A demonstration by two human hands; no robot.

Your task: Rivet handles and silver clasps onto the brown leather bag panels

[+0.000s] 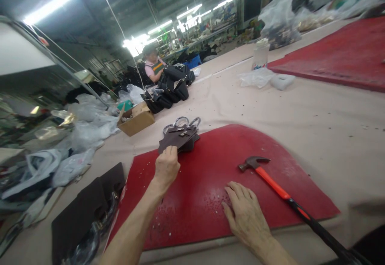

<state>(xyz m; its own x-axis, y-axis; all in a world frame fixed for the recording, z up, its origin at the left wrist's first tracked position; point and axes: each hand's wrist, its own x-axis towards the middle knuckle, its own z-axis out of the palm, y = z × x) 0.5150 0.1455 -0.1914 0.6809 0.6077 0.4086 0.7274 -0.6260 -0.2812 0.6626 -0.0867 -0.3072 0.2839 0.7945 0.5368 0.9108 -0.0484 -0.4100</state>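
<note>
My left hand (pixel 167 165) is closed on the near edge of a dark brown leather bag panel (pixel 177 137), at the far left edge of the red mat (pixel 207 160). Loops of plastic-wrapped handle (pixel 182 121) and a small metal fitting show on the far side of this panel. Another dark piece lies partly hidden under it. My right hand (pixel 245 213) rests on the near part of the mat, fingers stretched out and holding nothing. Small light bits are scattered by its fingertips. To its right lies a claw hammer (pixel 272 182) with an orange and black handle.
More dark brown panels (pixel 87 208) with wrapped handles lie left of the mat. Beyond stand a cardboard box (pixel 136 119), black bags (pixel 170 90) and a person (pixel 154 67). A plastic jar (pixel 260 54), a white block (pixel 282 81) and another red mat (pixel 337 54) are at the right.
</note>
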